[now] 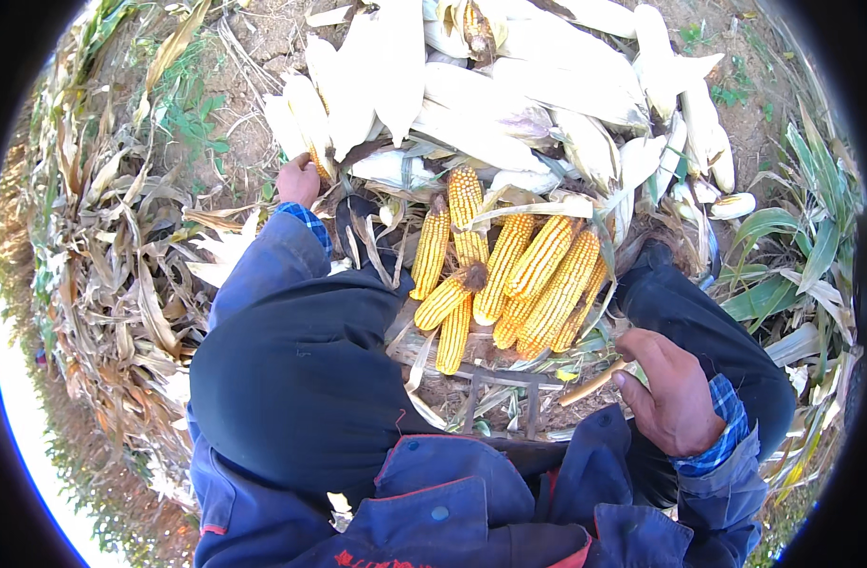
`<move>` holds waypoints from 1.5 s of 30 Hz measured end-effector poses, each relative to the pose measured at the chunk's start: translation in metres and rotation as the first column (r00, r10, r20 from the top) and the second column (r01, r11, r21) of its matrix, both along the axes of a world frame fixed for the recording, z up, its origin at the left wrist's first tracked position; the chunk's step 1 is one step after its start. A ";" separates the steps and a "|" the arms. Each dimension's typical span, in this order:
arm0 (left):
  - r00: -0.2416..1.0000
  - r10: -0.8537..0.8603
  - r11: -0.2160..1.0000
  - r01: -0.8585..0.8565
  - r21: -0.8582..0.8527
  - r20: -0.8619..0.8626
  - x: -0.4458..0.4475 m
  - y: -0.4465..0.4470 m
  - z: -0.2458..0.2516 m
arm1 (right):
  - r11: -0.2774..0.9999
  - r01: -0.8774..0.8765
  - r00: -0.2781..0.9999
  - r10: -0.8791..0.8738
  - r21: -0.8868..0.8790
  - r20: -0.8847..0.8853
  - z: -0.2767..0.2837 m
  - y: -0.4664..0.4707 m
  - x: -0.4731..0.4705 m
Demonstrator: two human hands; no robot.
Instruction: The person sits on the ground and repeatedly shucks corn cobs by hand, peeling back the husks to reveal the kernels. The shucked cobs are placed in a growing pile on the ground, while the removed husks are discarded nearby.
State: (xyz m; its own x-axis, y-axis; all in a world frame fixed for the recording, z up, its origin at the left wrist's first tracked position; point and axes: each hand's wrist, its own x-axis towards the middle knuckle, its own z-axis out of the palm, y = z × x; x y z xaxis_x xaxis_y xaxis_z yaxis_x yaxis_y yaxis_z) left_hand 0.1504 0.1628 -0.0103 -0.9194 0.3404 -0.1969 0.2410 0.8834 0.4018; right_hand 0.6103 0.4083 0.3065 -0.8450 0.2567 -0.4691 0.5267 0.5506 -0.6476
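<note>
My left hand (298,182) reaches forward to the near edge of a heap of corn. It touches the lower end of a partly husked ear of corn (322,165), whose yellow kernels show between pale husks; most of its fingers are hidden. My right hand (671,394) is above my right thigh, thumb and fingers curved towards a thin tan stick (591,385). Whether it holds the stick is unclear. Between my legs lies a pile of husked yellow ears of corn (508,273), with one short ear (444,298) lying across others.
Unhusked ears in pale husks (501,106) are heaped ahead, very bright in the sun. Dry husks and leaves (121,270) cover the ground at left. Green corn leaves (795,234) stand at right. A slatted frame (501,380) lies below the husked ears.
</note>
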 end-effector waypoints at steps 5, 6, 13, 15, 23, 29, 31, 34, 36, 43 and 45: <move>0.998 -0.051 0.979 0.045 -0.199 -0.025 -0.008 0.020 0.004 | 0.994 -0.105 0.991 0.103 0.016 0.082 -0.002 -0.002 -0.007; 1.000 0.013 0.980 -0.010 -0.198 0.013 -0.009 0.023 0.005 | 0.993 -0.115 0.990 0.114 0.006 0.086 -0.001 -0.002 -0.009; 0.555 0.392 0.634 -0.741 0.223 0.734 0.017 0.019 0.000 | 0.992 -0.129 0.985 0.129 -0.005 0.113 0.000 -0.003 -0.019; 0.466 0.413 0.546 -0.814 0.197 0.783 0.019 0.016 0.004 | 0.989 -0.150 0.983 0.150 -0.010 0.109 0.001 -0.004 -0.020; 0.488 0.204 0.621 -0.734 0.273 0.849 0.015 0.029 0.032 | 0.988 -0.151 0.983 0.150 0.007 0.102 0.001 -0.006 -0.019; 0.546 0.184 0.538 -0.752 0.381 0.817 0.001 0.032 0.041 | 0.983 -0.178 0.982 0.174 0.046 0.072 0.004 -0.007 -0.016; 0.605 0.302 0.600 -0.721 0.346 0.736 -0.005 0.017 0.064 | 0.985 -0.165 0.985 0.163 0.048 0.051 0.008 -0.007 -0.014; 0.804 0.313 0.787 -0.518 0.337 0.506 0.002 -0.013 0.123 | 0.986 -0.139 0.988 0.144 0.095 -0.050 0.015 -0.009 -0.013; 0.926 0.177 0.896 -0.292 0.335 0.333 0.011 -0.026 0.176 | 0.988 -0.107 0.975 0.125 0.108 -0.181 0.020 -0.011 -0.013; 0.853 -0.341 0.928 0.238 0.286 0.396 0.067 0.024 0.364 | 0.985 0.047 0.742 0.076 0.166 -0.666 0.051 -0.014 -0.037; 0.795 -0.500 0.852 0.382 0.358 0.343 0.104 0.051 0.389 | 0.951 0.038 0.644 0.213 0.308 -0.735 0.060 -0.010 -0.055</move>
